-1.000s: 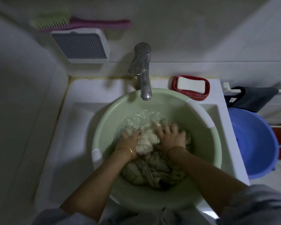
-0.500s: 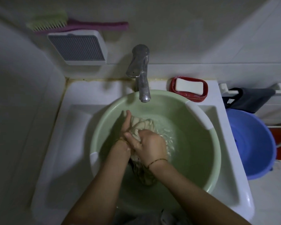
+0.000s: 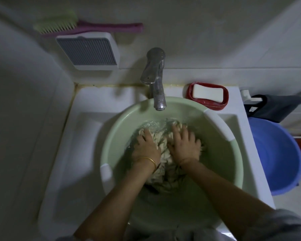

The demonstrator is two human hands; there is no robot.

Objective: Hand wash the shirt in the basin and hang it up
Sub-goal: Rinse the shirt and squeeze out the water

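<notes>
Both hands, left hand (image 3: 147, 147) and right hand (image 3: 185, 145), seemingly flat on shirt (image 3: 161, 171).

**Room around the basin**

The faucet (image 3: 155, 80) spout overhangs the green basin's (image 3: 111, 136) far rim — the one obstacle above the water. The right half of the basin lies open. A soap dish (image 3: 207, 94) sits just beside the far-right rim.
</notes>
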